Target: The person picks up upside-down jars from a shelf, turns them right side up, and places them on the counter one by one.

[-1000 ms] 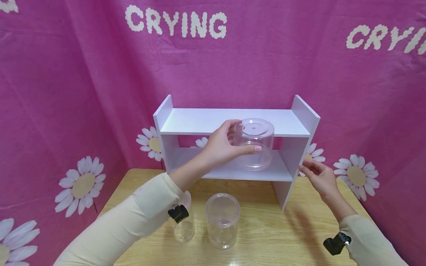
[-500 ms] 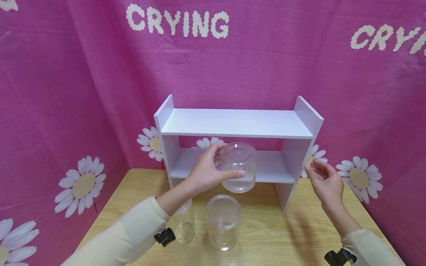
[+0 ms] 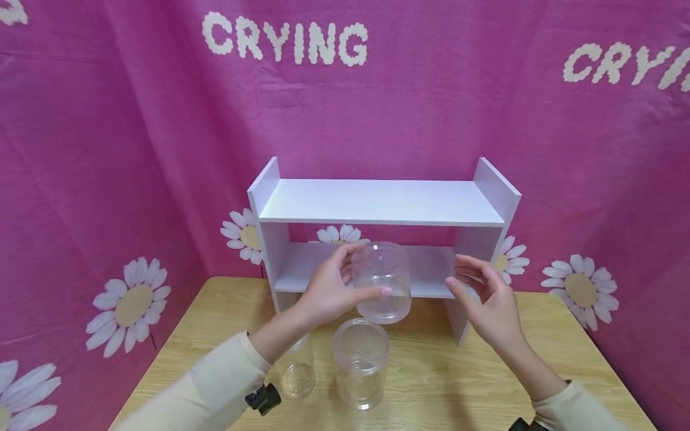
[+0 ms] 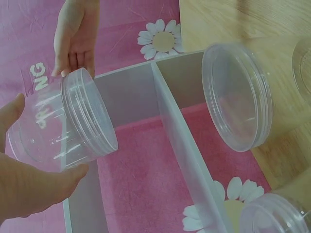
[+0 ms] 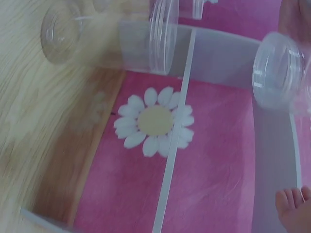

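My left hand (image 3: 330,288) grips a clear plastic jar (image 3: 385,293) by its side, thumb across the front and fingers behind. The jar hangs mouth down in front of the shelf, its threaded rim (image 4: 95,114) showing in the left wrist view. To its right, my right hand (image 3: 492,302) is raised with fingers loosely bent and nothing between them. Below stand two more clear jars on the table: a wider jar (image 3: 361,374) upright under the held one, and a narrower jar (image 3: 298,377) to its left, partly behind my left forearm.
A white two-tier shelf (image 3: 383,200) stands at the back of the wooden table (image 3: 426,377). Its side panels rise past the top board. Pink cloth (image 3: 420,120) with daisies and white lettering hangs behind and on both sides.
My left hand has brought the jar down and left from in front of the upper board toward the wider jar. My right hand has moved left from the shelf's right side, closer to the jar.
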`<state>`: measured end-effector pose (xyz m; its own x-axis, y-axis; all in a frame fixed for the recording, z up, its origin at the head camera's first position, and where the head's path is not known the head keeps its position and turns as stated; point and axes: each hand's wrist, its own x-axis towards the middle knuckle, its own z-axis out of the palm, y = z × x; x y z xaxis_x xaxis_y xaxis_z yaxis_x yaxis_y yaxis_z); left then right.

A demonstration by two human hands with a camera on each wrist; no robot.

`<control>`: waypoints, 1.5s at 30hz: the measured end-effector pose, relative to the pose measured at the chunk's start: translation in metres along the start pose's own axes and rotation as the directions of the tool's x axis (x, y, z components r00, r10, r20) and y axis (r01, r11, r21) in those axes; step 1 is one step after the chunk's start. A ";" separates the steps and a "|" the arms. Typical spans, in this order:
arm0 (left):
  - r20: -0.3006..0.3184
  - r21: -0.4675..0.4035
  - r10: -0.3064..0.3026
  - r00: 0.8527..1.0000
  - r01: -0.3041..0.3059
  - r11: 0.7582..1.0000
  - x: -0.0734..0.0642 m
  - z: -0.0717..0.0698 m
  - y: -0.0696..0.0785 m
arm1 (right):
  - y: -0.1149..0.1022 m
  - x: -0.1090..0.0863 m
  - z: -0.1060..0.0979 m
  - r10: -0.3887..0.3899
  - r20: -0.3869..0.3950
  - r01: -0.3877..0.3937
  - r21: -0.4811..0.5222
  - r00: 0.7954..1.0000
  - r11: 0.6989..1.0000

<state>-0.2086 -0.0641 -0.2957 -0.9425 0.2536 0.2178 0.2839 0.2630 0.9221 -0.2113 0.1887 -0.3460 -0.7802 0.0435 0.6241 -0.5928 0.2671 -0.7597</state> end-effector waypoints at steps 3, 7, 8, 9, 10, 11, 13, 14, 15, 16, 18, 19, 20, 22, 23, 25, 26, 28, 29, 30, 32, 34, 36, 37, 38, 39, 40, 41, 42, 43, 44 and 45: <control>0.007 -0.017 -0.001 1.000 0.001 1.000 -0.002 0.001 0.001 | -0.003 -0.003 0.008 -0.057 0.093 0.054 0.029 0.994 0.998; 0.019 -0.037 0.001 1.000 -0.001 0.999 -0.005 0.002 0.000 | -0.006 -0.007 0.018 -0.109 0.200 0.093 0.087 0.974 0.992; 0.023 -0.042 0.005 1.000 -0.004 0.999 -0.005 0.003 0.000 | -0.006 -0.008 0.020 -0.116 0.222 0.093 0.112 0.968 0.989; 0.025 -0.049 0.003 1.000 -0.002 0.999 -0.006 0.003 0.000 | -0.006 -0.009 0.022 -0.120 0.240 0.089 0.137 0.963 0.987; 0.027 -0.056 0.001 1.000 0.001 0.998 -0.006 0.004 0.000 | -0.006 -0.010 0.023 -0.121 0.258 0.081 0.161 0.959 0.984; 0.028 -0.064 -0.001 1.000 0.003 0.998 -0.007 0.004 0.000 | -0.006 -0.012 0.024 -0.117 0.276 0.067 0.184 0.954 0.981; 0.030 -0.076 -0.008 1.000 0.011 0.997 -0.009 0.006 0.000 | -0.005 -0.016 0.026 -0.101 0.308 0.034 0.215 0.946 0.976; 0.029 -0.080 -0.016 0.999 0.018 0.997 -0.010 0.006 0.000 | -0.004 -0.018 0.026 -0.089 0.320 0.018 0.218 0.943 0.976; 0.030 -0.081 -0.022 0.999 0.025 0.996 -0.011 0.007 0.000 | -0.003 -0.020 0.027 -0.078 0.330 0.003 0.222 0.941 0.975; 0.032 -0.082 -0.025 0.999 0.028 0.996 -0.012 0.007 0.001 | -0.003 -0.022 0.028 -0.070 0.337 -0.009 0.228 0.939 0.974; 0.033 -0.075 -0.032 0.999 0.034 0.997 -0.013 0.007 0.002 | -0.002 -0.025 0.029 -0.055 0.342 -0.027 0.230 0.938 0.973; 0.035 -0.075 -0.034 0.999 0.037 0.997 -0.014 0.008 0.002 | -0.002 -0.026 0.030 -0.048 0.341 -0.033 0.230 0.939 0.973; 0.037 -0.078 -0.032 0.999 0.035 0.996 -0.015 0.008 0.002 | -0.002 -0.027 0.031 -0.043 0.338 -0.040 0.234 0.940 0.971; 0.041 -0.086 -0.040 0.998 0.043 0.995 -0.015 0.009 0.002 | -0.003 -0.029 0.033 -0.034 0.330 -0.050 0.243 0.944 0.969; 0.042 -0.091 -0.044 0.998 0.048 0.995 -0.015 0.009 0.002 | -0.004 -0.029 0.034 -0.026 0.324 -0.059 0.251 0.946 0.966; 0.046 -0.104 -0.043 0.998 0.047 0.993 -0.016 0.010 0.002 | -0.007 -0.029 0.035 -0.009 0.306 -0.075 0.261 0.952 0.962; 0.047 -0.108 -0.043 0.998 0.048 0.993 -0.016 0.011 0.001 | -0.008 -0.030 0.036 0.001 0.295 -0.082 0.260 0.956 0.962; 0.050 -0.113 -0.042 0.998 0.048 0.992 -0.017 0.012 0.000 | -0.011 -0.030 0.036 0.024 0.266 -0.090 0.239 0.964 0.967; 0.055 -0.113 -0.037 0.998 0.043 0.993 -0.017 0.012 -0.001 | -0.012 -0.030 0.036 0.032 0.252 -0.091 0.225 0.967 0.970; 0.063 -0.111 -0.026 0.998 0.033 0.993 -0.017 0.011 -0.003 | -0.012 -0.030 0.036 0.037 0.241 -0.088 0.204 0.970 0.975; 0.080 -0.105 -0.021 0.997 0.030 0.994 -0.017 0.011 -0.005 | -0.012 -0.030 0.035 0.030 0.227 -0.071 0.175 0.973 0.982; 0.094 -0.079 -0.016 0.995 0.023 0.997 -0.017 0.009 -0.006 | -0.011 -0.029 0.033 0.008 0.225 -0.046 0.162 0.974 0.986; 0.100 -0.049 -0.004 0.995 0.009 0.999 -0.016 0.006 -0.007 | -0.010 -0.026 0.032 -0.034 0.224 0.000 0.148 0.974 0.989; 0.098 -0.031 -0.001 0.995 0.004 0.999 -0.016 0.004 -0.007 | -0.009 -0.025 0.032 -0.059 0.225 0.029 0.135 0.973 0.990; 0.094 -0.006 0.010 0.996 -0.010 1.000 -0.016 0.003 -0.007 | -0.008 -0.023 0.031 -0.082 0.227 0.058 0.112 0.970 0.992; 0.087 0.018 0.023 0.996 -0.025 1.000 -0.015 0.001 -0.006 | -0.008 -0.022 0.030 -0.098 0.234 0.082 0.074 0.967 0.994; 0.080 0.044 0.038 0.996 -0.042 0.998 -0.015 -0.001 -0.006 | -0.007 -0.020 0.029 -0.115 0.242 0.112 0.024 0.963 0.993; 0.074 0.073 0.057 0.996 -0.062 0.995 -0.015 -0.002 -0.006 | -0.008 -0.019 0.028 -0.135 0.255 0.151 -0.044 0.958 0.988; 0.072 0.105 0.078 0.994 -0.085 0.991 -0.016 -0.003 -0.005 | -0.008 -0.017 0.027 -0.151 0.275 0.189 -0.117 0.950 0.975; 0.073 0.153 0.097 0.993 -0.107 0.982 -0.016 -0.004 -0.004 | -0.009 -0.016 0.026 -0.155 0.299 0.219 -0.193 0.942 0.956; 0.079 0.203 0.122 0.989 -0.136 0.970 -0.017 -0.004 -0.004 | -0.009 -0.015 0.025 -0.163 0.323 0.253 -0.260 0.932 0.932; 0.091 0.253 0.148 0.985 -0.167 0.953 -0.018 -0.004 -0.004 | -0.010 -0.015 0.025 -0.171 0.347 0.286 -0.315 0.922 0.905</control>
<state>-0.1936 -0.0730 -0.3018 -0.8700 0.3733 0.3222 0.4725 0.4441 0.7613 -0.1988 0.1614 -0.3519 -0.6875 -0.3395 0.6420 -0.6968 0.5573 -0.4515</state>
